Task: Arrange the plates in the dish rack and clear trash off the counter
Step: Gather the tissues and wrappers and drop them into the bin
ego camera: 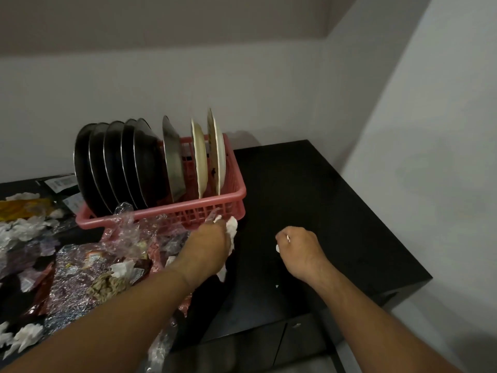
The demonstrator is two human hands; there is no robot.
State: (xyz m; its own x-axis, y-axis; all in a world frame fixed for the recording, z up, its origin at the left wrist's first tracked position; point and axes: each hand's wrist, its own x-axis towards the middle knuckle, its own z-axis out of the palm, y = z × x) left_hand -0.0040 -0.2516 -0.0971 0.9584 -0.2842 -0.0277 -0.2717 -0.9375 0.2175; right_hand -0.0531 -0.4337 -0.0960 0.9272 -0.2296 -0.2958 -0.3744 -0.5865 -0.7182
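A pink dish rack (228, 196) stands on the black counter (309, 200) against the wall. Several dark steel plates (113, 162) lean on edge in its left half, one steel plate (172, 157) stands mid-rack, and two cream plates (200, 157) stand at its right end. My left hand (207, 249) grips crumpled white tissue (231, 227) just in front of the rack's right corner. To its right, my right hand (301, 251) is curled round a small white paper scrap (277, 248) above the counter.
Trash covers the counter's left part: shiny foil wrappers (72, 273), clear plastic (126, 224), crumpled tissues (24, 227), a yellow packet (21, 208). A tiny white crumb (277, 286) lies near my right wrist. The counter's right end meets a white wall; cabinet doors sit below the front edge.
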